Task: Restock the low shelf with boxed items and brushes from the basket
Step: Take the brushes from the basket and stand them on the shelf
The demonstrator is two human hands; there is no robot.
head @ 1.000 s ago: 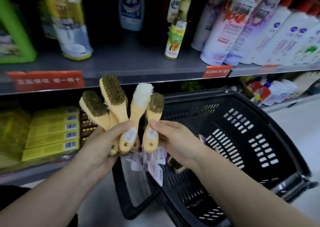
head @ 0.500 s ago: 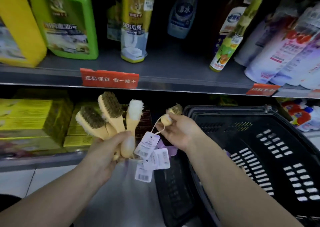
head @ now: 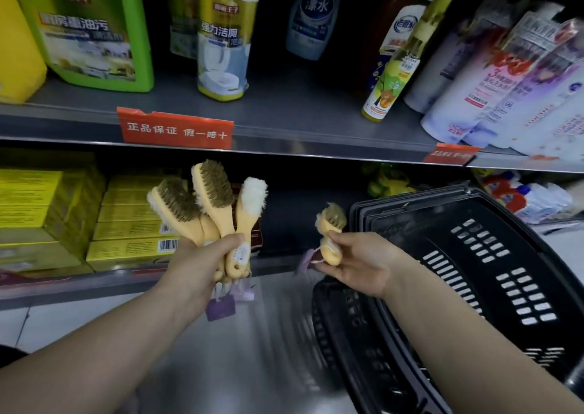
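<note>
My left hand (head: pixel 202 262) grips a bunch of yellow-handled brushes (head: pixel 218 202) by their handles, bristle heads fanned upward, purple tags dangling below. My right hand (head: pixel 357 262) holds a single yellow brush (head: pixel 331 224) with brown bristles, apart from the bunch and to its right. Both hands hover in front of the low shelf (head: pixel 278 268), where stacked yellow boxes (head: pixel 126 230) fill the left part. The black plastic basket (head: pixel 474 271) stands at the right, beside my right arm.
The upper shelf (head: pixel 284 119) carries a green jug (head: pixel 91 28), cleaner bottles (head: pixel 224 34) and white shampoo bottles (head: pixel 493 75), with red price strips on its edge. More packets lie on the low shelf beyond the basket. Grey floor spreads below my hands.
My right hand has pulled one brush out of the bunch and moved it rightward, away from my left hand. The view has shifted left and closer to the shelves.
</note>
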